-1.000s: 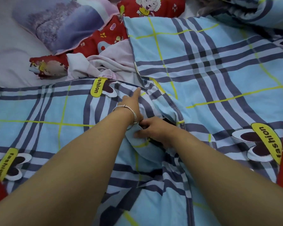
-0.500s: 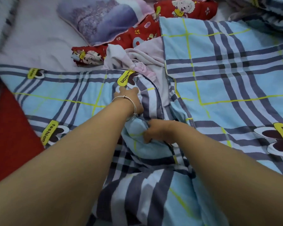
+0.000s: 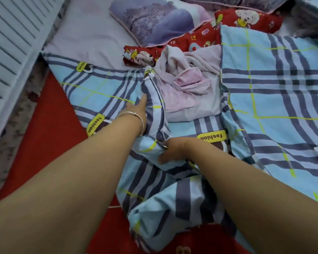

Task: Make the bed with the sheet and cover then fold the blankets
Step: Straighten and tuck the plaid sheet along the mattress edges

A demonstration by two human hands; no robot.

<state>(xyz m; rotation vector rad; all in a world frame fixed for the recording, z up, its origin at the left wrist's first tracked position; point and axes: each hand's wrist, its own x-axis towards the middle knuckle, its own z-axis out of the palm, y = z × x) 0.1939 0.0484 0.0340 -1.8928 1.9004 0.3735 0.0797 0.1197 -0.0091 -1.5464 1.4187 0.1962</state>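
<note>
Bed [image 3: 88, 35] under rumpled plaid cover [image 3: 275, 99]

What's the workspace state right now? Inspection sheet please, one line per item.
Surface: bed with pale lilac sheet; red cover at near edge.
Job's things: blue plaid cover spread and bunched near centre; pink blanket crumpled in the gap.
Clutter: purple pillow; red cartoon blanket behind.
Hands: left hand rests flat on the plaid fold, bracelet on wrist; right hand grips bunched plaid, fingers curled.
Cables: nothing seen.
Surroundings: white slatted panel at left.
</note>
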